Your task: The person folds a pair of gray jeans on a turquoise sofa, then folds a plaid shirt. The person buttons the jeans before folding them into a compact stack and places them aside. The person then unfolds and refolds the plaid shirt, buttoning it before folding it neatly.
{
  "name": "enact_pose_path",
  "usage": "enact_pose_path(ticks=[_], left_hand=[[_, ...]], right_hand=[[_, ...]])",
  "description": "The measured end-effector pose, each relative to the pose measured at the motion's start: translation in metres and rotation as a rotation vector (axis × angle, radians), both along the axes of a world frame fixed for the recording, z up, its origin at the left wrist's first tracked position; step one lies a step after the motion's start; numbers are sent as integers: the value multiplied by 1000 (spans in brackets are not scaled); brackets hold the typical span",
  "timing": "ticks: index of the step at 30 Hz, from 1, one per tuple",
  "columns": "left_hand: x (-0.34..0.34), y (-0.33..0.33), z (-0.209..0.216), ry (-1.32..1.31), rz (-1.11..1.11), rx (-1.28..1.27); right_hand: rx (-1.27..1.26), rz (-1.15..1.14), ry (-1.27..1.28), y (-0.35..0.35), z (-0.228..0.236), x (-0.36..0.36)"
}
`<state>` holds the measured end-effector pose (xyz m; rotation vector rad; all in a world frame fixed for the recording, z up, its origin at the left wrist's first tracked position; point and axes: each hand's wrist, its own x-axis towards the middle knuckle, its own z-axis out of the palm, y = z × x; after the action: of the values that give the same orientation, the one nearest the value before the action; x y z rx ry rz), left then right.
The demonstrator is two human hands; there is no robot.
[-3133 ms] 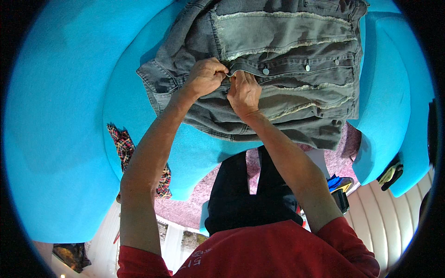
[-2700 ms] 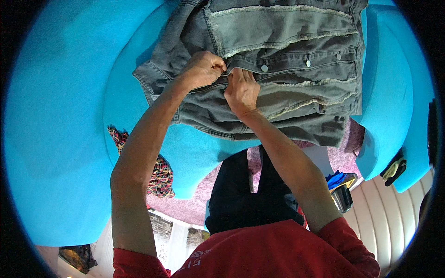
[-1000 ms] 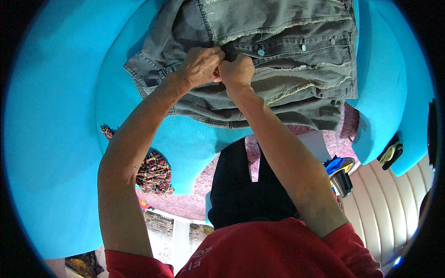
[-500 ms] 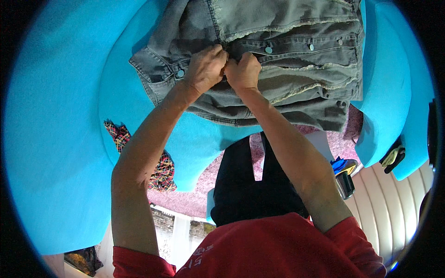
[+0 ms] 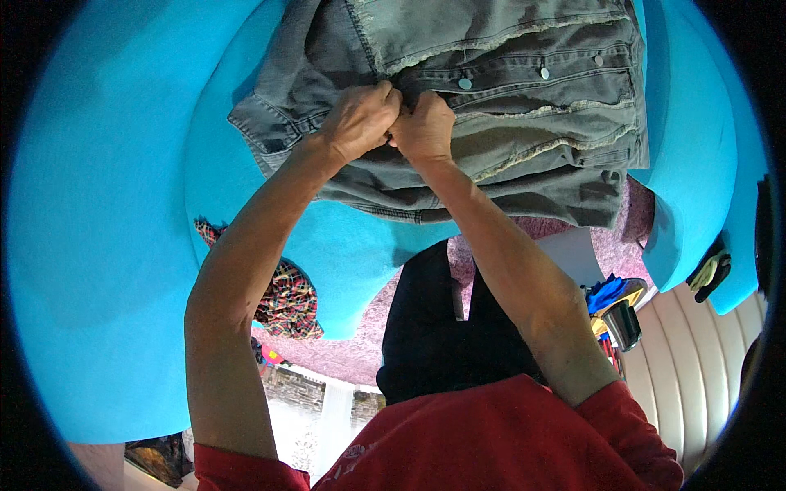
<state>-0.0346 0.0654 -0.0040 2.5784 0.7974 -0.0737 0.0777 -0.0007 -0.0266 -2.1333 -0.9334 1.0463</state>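
A grey denim jacket (image 5: 524, 123) with frayed seams lies spread over a bright blue surface, its collar to the left and its hem to the right. My left hand (image 5: 363, 119) and my right hand (image 5: 423, 129) meet at the front placket near the collar. Both have their fingers closed on the jacket's edge, knuckles almost touching. What lies between the fingertips, perhaps a button, is hidden. Right of my hands, metal buttons (image 5: 465, 83) run in a row along the placket.
The blue padded surface (image 5: 106, 245) curves around the left side. A plaid cloth (image 5: 288, 303) lies behind my left forearm. Pink carpet (image 5: 360, 356) shows below. At the right are a blue cloth (image 5: 606, 291), a black object (image 5: 624, 326) and a black-and-pale-green item (image 5: 709, 272).
Both hands stay closed at the same spot on the placket, with small shifts of the fingers. The collar-side button that showed left of my left hand is now covered. The view has tilted slightly.
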Motion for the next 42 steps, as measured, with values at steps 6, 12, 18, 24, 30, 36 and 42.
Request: enact_pose_path(ticks=[6, 12, 18, 24, 30, 36, 42], left_hand=[[-8, -8, -20, -159, 82, 8], [-10, -6, -9, -212, 109, -24], [-22, -24, -4, -212, 280, -64], [-15, -38, -1, -390, 455, 70], [-8, -47, -1, -529, 792, -56], [-17, -41, -18, -700, 1005, -501], [-14, -35, -9, -751, 1053, -741]], right_hand=[[-49, 169, -224, 7, 16, -4], [-88, 43, -5, 9, 2, 3], [-164, -101, 287, 12, 4, 6], [-118, -116, 550, 14, -3, 17], [-55, -179, 852, 18, 14, 22], [-129, 19, 696, 20, 25, 28], [-71, 85, 454, 14, 1, 24]])
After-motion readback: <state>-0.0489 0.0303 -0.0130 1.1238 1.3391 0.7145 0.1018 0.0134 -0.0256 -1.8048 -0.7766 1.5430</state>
